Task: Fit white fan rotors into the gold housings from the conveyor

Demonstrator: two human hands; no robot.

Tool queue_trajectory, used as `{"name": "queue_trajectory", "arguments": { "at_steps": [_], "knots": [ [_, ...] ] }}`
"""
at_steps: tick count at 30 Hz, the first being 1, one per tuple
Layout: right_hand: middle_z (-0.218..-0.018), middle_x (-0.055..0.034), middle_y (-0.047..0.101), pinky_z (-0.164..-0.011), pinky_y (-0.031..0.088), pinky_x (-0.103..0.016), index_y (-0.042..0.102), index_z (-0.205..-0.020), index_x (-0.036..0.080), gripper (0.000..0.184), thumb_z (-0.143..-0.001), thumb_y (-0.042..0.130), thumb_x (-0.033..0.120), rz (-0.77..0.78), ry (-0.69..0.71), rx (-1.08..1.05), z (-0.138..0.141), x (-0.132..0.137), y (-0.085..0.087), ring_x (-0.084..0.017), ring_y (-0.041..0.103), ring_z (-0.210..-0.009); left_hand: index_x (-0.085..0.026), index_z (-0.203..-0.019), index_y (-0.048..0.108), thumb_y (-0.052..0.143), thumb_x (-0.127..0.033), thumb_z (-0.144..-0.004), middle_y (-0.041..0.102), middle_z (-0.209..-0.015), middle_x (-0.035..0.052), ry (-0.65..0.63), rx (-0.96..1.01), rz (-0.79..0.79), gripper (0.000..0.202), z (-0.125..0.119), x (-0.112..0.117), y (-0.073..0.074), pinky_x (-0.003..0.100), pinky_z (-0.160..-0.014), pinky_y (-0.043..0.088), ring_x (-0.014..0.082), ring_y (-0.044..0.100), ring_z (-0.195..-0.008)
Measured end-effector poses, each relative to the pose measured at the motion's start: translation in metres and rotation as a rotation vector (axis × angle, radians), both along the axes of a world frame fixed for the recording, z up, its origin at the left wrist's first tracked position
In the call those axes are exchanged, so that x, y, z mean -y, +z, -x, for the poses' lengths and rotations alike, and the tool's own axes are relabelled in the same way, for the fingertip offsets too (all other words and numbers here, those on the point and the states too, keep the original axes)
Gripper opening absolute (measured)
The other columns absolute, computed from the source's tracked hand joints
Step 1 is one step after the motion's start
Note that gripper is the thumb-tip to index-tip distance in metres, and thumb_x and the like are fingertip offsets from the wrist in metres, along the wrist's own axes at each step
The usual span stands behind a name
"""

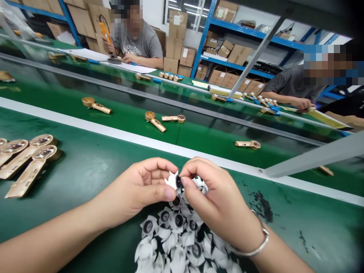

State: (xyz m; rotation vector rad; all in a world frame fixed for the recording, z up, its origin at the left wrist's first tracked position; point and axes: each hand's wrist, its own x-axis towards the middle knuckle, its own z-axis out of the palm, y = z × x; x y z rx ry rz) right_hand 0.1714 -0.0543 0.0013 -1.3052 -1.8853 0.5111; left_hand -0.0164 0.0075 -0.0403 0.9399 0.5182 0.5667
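Observation:
My left hand (142, 189) and my right hand (216, 201) meet over the green table, both pinching one small white fan impeller (173, 180) with a dark hub. The right thumb and forefinger press at its centre. Right below the hands lies a pile of several identical white impellers (176, 239). At the far left, several gold handle-shaped housings (28, 159) lie side by side on the table. A silver bangle circles my right wrist.
Beyond a white strip runs a green conveyor belt (199, 136) carrying gold handheld fan bodies (155, 120). Two other people sit at the far side. A grey metal strut (313, 155) crosses at the right. Small dark specks (261, 203) are scattered on the table.

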Motion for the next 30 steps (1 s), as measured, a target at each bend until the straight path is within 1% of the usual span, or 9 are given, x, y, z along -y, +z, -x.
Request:
{"name": "queue_trajectory", "arguments": {
  "at_steps": [4,11,16,19,21,23,26,28,30],
  "knots": [
    [-0.083,0.0014,0.063,-0.068,0.045,-0.02,0.061,-0.086,0.019,0.011,-0.089,0.058,0.009,-0.056,0.0,0.027,-0.001,-0.004,-0.007,-0.009,0.058,-0.076,-0.019,-0.1,0.07,0.082,-0.008,-0.077,0.074,-0.081,-0.004,0.025,0.055,0.068,0.029,-0.001,0.0,0.006,0.01,-0.069,0.054,0.0043,0.07,-0.073],
    [-0.084,-0.0006,0.065,-0.071,0.047,-0.026,0.062,-0.088,0.018,0.009,-0.091,0.058,0.01,-0.168,-0.044,0.138,0.002,0.001,-0.013,-0.012,0.06,-0.077,-0.019,-0.095,0.068,0.083,-0.004,-0.075,0.076,-0.078,-0.0047,0.072,0.043,0.065,0.029,-0.006,-0.001,0.004,0.011,-0.068,0.056,0.0051,0.072,-0.072],
    [-0.098,-0.0111,0.072,-0.076,0.047,-0.038,0.065,-0.11,0.011,0.024,-0.089,0.054,0.005,-0.367,0.092,0.408,-0.002,0.001,-0.014,-0.022,0.065,-0.088,-0.016,-0.087,0.065,0.085,-0.01,-0.073,0.076,-0.077,-0.003,0.228,0.0,-0.016,0.026,-0.006,-0.006,0.003,0.014,-0.069,0.057,0.0061,0.071,-0.07],
    [-0.102,-0.0086,0.074,-0.084,0.05,-0.04,0.069,-0.109,0.017,0.023,-0.095,0.05,0.019,-0.256,0.029,0.415,-0.012,-0.047,-0.016,-0.023,0.066,-0.096,-0.016,-0.087,0.064,0.085,-0.015,-0.075,0.074,-0.08,-0.0039,0.325,-0.022,-0.049,0.025,-0.004,-0.015,0.002,0.015,-0.073,0.056,0.0061,0.07,-0.074],
    [-0.107,-0.0106,0.073,-0.093,0.05,-0.041,0.07,-0.107,0.016,0.024,-0.098,0.05,0.025,-0.147,-0.119,0.414,-0.017,-0.103,-0.023,-0.024,0.066,-0.102,-0.019,-0.094,0.063,0.084,-0.019,-0.077,0.072,-0.08,-0.0046,0.35,-0.034,-0.033,0.027,-0.001,-0.023,0.002,0.015,-0.071,0.054,0.0069,0.07,-0.075],
    [-0.124,-0.0146,0.066,-0.101,0.047,-0.05,0.062,-0.124,0.013,0.032,-0.095,0.06,0.025,-0.073,-0.235,0.445,-0.017,-0.166,-0.031,-0.028,0.062,-0.114,-0.022,-0.106,0.06,0.084,-0.023,-0.078,0.071,-0.081,-0.0052,0.345,-0.04,0.012,0.036,0.002,-0.03,0.001,0.016,-0.068,0.052,0.0079,0.07,-0.076],
    [-0.137,-0.012,0.058,-0.099,0.051,-0.051,0.057,-0.132,0.017,0.041,-0.095,0.065,0.033,0.045,-0.269,0.47,-0.005,-0.245,-0.043,-0.028,0.06,-0.118,-0.025,-0.116,0.056,0.084,-0.026,-0.078,0.07,-0.085,-0.0045,0.343,-0.038,0.067,0.048,0.006,-0.036,0.001,0.018,-0.069,0.052,0.0087,0.07,-0.077],
    [-0.133,-0.0107,0.06,-0.094,0.054,-0.048,0.059,-0.129,0.017,0.037,-0.096,0.064,0.034,0.103,-0.246,0.468,0.004,-0.272,-0.047,-0.025,0.063,-0.113,-0.022,-0.116,0.058,0.085,-0.027,-0.077,0.07,-0.088,-0.0022,0.347,-0.039,0.072,0.047,0.008,-0.038,0.0,0.019,-0.07,0.053,0.0094,0.07,-0.077],
    [-0.128,-0.0098,0.063,-0.091,0.056,-0.045,0.061,-0.126,0.017,0.033,-0.097,0.063,0.034,0.132,-0.222,0.448,0.009,-0.278,-0.047,-0.023,0.065,-0.108,-0.021,-0.113,0.06,0.085,-0.029,-0.077,0.069,-0.09,-0.0007,0.354,-0.034,0.07,0.045,0.009,-0.041,0.001,0.02,-0.07,0.053,0.0104,0.071,-0.077]
  ]
}}
